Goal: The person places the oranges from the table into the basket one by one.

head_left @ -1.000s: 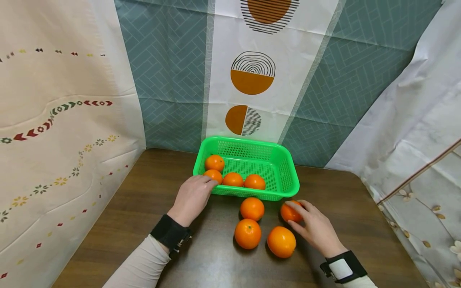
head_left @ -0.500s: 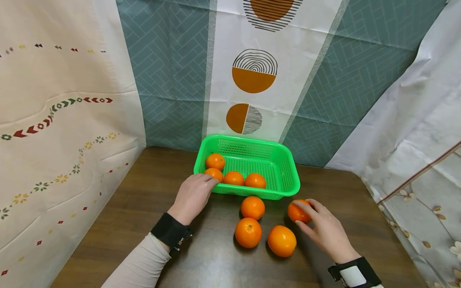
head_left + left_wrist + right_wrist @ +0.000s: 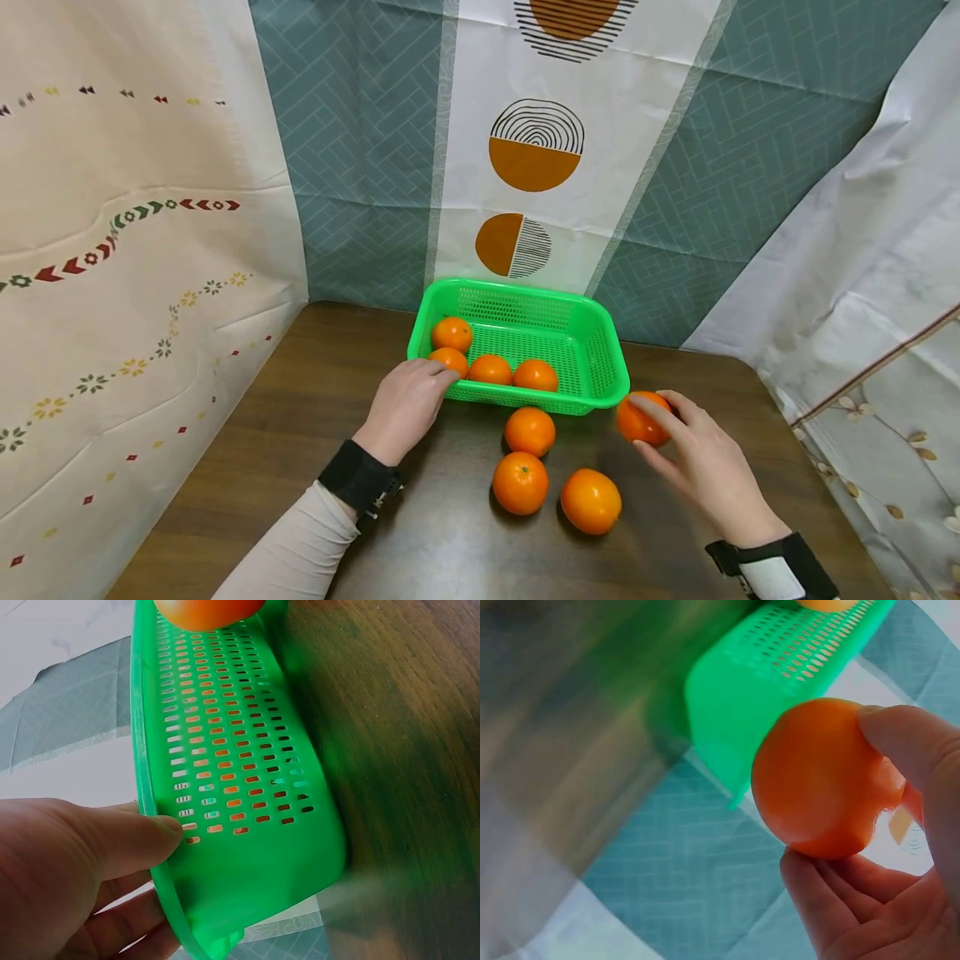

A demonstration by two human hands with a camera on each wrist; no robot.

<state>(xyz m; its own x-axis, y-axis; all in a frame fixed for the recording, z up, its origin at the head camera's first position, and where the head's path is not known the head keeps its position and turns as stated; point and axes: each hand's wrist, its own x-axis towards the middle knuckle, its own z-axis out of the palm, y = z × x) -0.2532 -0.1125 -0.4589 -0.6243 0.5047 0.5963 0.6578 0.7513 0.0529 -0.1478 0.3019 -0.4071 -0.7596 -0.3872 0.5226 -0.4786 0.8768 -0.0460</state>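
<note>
My left hand (image 3: 405, 408) grips the front left rim of a green plastic basket (image 3: 600, 387); the left wrist view shows the thumb (image 3: 142, 838) outside and fingers over the rim. Inside the basket lie several oranges, among them one at the back left (image 3: 452, 334) and one at the front (image 3: 536, 375). With thumb and fingers, my right hand (image 3: 712, 467) holds an orange (image 3: 825, 780) by the basket's front right corner. In front of the basket, three more stand on the table: a far orange (image 3: 530, 432), a near orange (image 3: 521, 483) and a right-hand orange (image 3: 591, 502).
The brown wooden table (image 3: 300, 433) ends at a blue-green and white patterned cloth (image 3: 360, 167) behind the basket. A cream cloth (image 3: 150, 275) hangs at the left and a white floral cloth (image 3: 862, 333) at the right.
My right hand has moved right and then up toward the basket's right corner, lifting the orange from the table. The left hand has stayed on the rim.
</note>
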